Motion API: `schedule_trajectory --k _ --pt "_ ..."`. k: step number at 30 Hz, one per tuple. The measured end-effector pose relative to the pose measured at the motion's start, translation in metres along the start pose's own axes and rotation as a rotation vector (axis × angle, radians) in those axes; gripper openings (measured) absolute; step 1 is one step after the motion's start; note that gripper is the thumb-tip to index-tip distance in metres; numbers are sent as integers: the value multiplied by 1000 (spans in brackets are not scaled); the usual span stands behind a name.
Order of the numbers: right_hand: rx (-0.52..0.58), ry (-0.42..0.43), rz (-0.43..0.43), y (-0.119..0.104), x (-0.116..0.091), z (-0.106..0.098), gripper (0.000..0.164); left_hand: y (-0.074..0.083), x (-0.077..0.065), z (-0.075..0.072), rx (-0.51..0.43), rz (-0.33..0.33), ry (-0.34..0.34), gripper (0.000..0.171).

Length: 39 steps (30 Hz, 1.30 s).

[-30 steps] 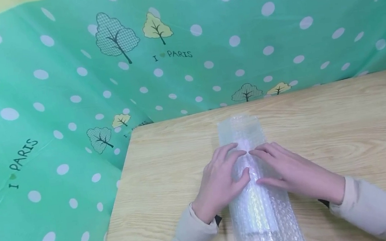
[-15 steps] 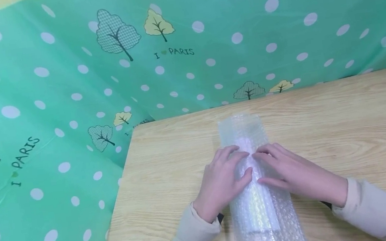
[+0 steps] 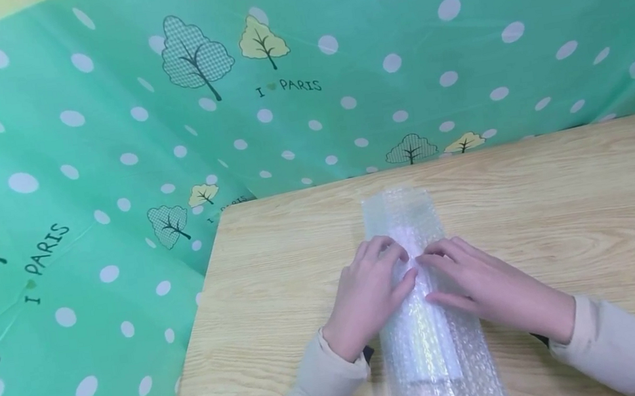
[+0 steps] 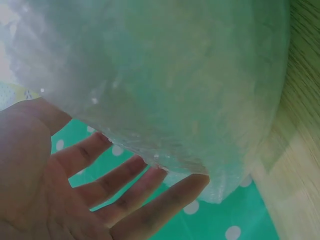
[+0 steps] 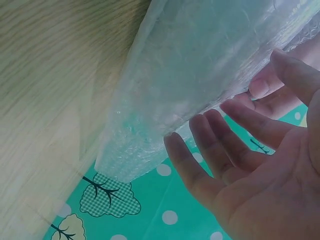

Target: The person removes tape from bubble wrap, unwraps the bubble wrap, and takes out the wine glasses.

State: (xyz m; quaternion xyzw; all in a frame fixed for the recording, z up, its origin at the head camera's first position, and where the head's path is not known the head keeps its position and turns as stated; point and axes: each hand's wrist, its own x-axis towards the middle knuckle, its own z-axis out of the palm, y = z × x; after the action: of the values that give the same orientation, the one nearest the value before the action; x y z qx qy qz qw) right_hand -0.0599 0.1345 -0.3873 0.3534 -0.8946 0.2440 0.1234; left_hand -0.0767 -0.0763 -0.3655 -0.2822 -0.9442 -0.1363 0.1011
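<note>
A long bundle of clear bubble wrap (image 3: 422,350) lies lengthwise on the table, with a pale, shiny, flat-looking thing showing through its layers. My left hand (image 3: 365,298) rests on its left side, fingers bent a little and thumb reaching to the middle. From the right, my right hand (image 3: 491,282) lays its fingertips on the top, facing the left. In the left wrist view the fingertips touch the curved side of the wrap (image 4: 175,75). The right wrist view has spread, loosely bent fingers (image 5: 215,135) along the wrap's surface, with left-hand fingertips just beyond.
The wood-grain table (image 3: 581,212) extends to both sides of the bundle. A green dotted cloth (image 3: 299,48) printed with trees hangs behind the table and along its left side. The far end of the wrap lies near the table's back edge.
My left fingers have bent slightly more, with the index drawn back toward the thumb. The right hand and the bubble wrap stay almost where they were; the head view has shifted slightly.
</note>
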Motion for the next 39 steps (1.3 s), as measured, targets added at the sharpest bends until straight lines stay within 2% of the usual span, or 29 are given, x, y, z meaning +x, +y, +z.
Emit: schedule_trajectory --k 7,14,21,33,39 --pt "4 -10 8 0 -1 1 51 -2 1 -2 24 20 -28 16" --pt "10 -13 10 1 -1 -1 50 0 4 -3 37 160 96 5" --pt "19 1 5 1 -2 0 50 -2 5 -2 96 231 114 7" --pt "33 6 18 0 -3 2 50 -2 3 1 155 241 139 6" --pt "39 14 23 -1 -3 3 49 -2 3 3 124 216 167 4"
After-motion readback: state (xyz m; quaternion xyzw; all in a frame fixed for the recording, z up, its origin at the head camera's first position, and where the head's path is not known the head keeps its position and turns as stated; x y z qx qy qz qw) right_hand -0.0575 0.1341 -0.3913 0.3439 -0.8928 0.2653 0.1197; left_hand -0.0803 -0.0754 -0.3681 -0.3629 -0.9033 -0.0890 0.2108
